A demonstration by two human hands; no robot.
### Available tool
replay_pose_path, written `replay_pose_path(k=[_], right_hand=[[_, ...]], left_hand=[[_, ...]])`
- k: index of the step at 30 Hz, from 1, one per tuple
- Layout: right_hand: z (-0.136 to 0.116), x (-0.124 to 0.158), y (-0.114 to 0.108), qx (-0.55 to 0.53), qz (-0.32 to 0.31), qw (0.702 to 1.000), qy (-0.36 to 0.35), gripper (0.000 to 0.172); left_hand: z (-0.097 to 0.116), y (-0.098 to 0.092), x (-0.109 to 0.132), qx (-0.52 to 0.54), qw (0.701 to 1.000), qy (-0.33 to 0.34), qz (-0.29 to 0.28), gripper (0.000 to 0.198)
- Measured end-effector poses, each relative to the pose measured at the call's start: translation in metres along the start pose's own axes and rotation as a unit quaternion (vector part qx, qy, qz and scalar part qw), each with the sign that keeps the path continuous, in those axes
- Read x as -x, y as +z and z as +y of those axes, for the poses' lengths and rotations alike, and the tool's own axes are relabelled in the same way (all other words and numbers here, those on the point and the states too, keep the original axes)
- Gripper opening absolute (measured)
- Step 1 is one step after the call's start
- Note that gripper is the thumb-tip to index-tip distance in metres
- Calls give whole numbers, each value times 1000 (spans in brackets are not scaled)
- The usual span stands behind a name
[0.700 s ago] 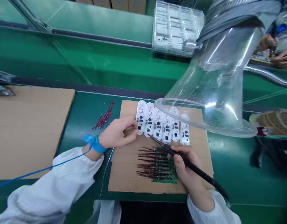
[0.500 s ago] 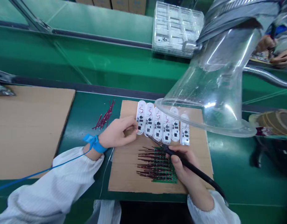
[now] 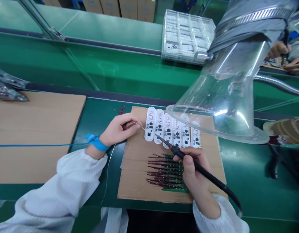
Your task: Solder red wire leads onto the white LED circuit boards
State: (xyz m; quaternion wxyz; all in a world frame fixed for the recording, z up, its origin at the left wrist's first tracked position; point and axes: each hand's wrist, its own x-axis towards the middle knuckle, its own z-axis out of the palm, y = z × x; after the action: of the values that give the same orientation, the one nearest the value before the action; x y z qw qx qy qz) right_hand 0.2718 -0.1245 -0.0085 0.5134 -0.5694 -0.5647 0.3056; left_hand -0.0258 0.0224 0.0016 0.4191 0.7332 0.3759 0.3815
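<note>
My left hand (image 3: pixel 121 128), with a blue wrist strap (image 3: pixel 99 142), pinches a thin solder wire (image 3: pixel 141 126) whose tip points at the leftmost white circuit board (image 3: pixel 150 124). The wire's tail hangs down past the wrist. In my right hand (image 3: pixel 194 165) is a black soldering iron (image 3: pixel 200 173), its tip close to the second board (image 3: pixel 159 126); I cannot tell whether it touches. Several such oblong boards with red wires stand in a row. Below them, a green circuit board (image 3: pixel 175 190) carries many dark red wires (image 3: pixel 159 174).
A cardboard sheet (image 3: pixel 132 184) lies under the boards. Overhead at right hangs a clear fume hood (image 3: pixel 222 94). Loose red wires (image 3: pixel 121 109) lie behind my left hand. Pliers (image 3: pixel 274 163) and a tape roll (image 3: pixel 285 131) are at right. A co-worker's hands (image 3: pixel 278 50) show beyond.
My left hand has shifted up, and the solder wire now shows beyond its fingers. The iron's tip has moved slightly up and right among the boards. The whole view has shifted a little.
</note>
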Motion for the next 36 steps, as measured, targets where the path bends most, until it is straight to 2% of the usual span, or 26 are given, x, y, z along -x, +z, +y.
replay_pose_path(k=[3, 7, 18, 36], right_hand=[[11, 4, 2, 20, -23, 999, 18, 16], [18, 9, -1, 27, -17, 999, 31, 11], [18, 7, -2, 38, -36, 998, 30, 9], [14, 3, -3, 41, -60, 997, 4, 14]], left_hand=[[0, 2, 3, 30, 999, -20, -14, 9], [2, 3, 3, 19, 999, -10, -34, 8], [5, 7, 3, -24, 999, 9, -41, 6], [5, 5, 2, -26, 998, 5, -50, 6]])
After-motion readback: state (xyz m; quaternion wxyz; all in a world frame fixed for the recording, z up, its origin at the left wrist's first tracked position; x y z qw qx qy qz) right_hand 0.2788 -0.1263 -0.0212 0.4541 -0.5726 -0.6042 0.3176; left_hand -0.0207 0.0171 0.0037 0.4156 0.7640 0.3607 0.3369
